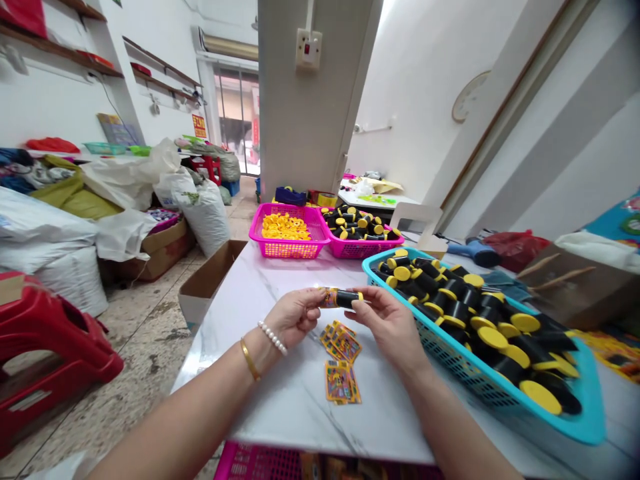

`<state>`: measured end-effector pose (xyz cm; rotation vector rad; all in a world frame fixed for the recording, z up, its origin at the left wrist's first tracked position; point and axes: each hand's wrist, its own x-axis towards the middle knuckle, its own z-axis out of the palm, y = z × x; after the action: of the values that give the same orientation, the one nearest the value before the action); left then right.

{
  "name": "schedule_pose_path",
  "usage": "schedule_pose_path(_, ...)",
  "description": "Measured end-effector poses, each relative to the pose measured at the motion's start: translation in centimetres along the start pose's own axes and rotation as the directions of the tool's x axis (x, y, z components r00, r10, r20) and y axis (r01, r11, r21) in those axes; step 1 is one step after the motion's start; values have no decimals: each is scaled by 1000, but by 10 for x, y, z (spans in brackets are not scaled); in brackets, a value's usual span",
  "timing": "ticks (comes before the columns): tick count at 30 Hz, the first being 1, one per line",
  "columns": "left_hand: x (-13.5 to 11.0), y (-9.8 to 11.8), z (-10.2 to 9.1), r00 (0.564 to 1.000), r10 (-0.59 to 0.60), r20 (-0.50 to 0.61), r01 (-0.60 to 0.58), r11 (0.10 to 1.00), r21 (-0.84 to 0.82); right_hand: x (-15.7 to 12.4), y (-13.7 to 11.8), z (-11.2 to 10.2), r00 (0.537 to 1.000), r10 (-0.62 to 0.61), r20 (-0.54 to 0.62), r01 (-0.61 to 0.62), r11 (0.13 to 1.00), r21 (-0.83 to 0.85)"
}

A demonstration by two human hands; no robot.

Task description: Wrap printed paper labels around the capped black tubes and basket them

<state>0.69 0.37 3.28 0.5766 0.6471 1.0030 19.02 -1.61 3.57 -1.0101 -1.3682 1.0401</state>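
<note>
Black tube (345, 298), one; left hand (296, 315), right hand (389, 321) pinch it; two card piles (340, 383).

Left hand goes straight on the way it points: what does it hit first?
The black tube it's holding; past that, likely the right hand at the tube's yellow-capped end, though depth is unclear.

From 1 head-worn camera above the near edge of a white table (280, 407), the view looks forward and down across its top, close to the wearer's left hand (296, 315) and right hand (391, 323) over the table. The wide frame reaches a pillar (310, 127) beyond the table and floor (150, 333) to its left.
</note>
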Motion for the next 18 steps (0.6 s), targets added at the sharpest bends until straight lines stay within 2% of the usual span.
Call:
schedule_pose_path(5, 1, -2, 1, 1000, 6, -28, -5, 1000, 11, -5, 3, 1, 999, -16, -43, 11, 992, -122)
schedule_pose_path(9, 3, -5, -1, 998, 24, -62, -21, 999, 45, -7, 4, -1, 998, -50, -24, 44, 978, -203)
schedule_pose_path(14, 5, -8, -4, 998, 69, -9, -68, 991, 116, -10, 6, 5, 998, -66, 12, 67, 995, -80)
schedule_pose_path(18, 2, -7, -2, 988, 153, -30, -143, 965, 221, -8, 5, 4, 998, -41, 48, 40, 999, 17)
